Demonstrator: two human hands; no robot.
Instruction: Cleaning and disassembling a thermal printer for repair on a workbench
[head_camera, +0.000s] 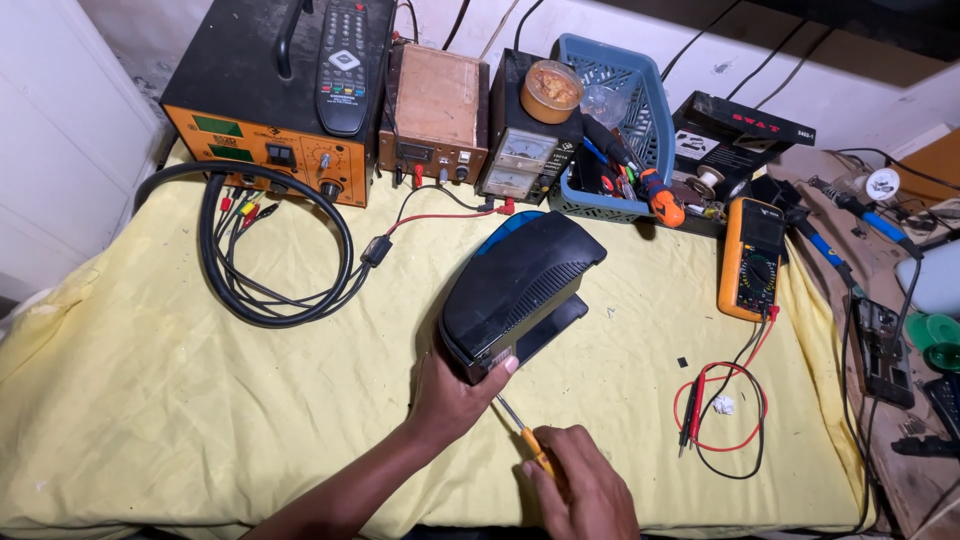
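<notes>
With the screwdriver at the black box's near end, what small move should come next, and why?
Probably seat the screwdriver tip squarely in the box's near end, then turn. The left hand already props the box tilted; the right hand holds the tool angled toward it.

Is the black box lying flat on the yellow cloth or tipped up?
Tipped up. The black box stands on its edge on the yellow cloth, held by the left hand, while the right hand holds a screwdriver.

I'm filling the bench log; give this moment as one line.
left hand: grips black device | right hand: holds orange-handled screwdriver, tip at device's near end | surface: yellow cloth
</notes>
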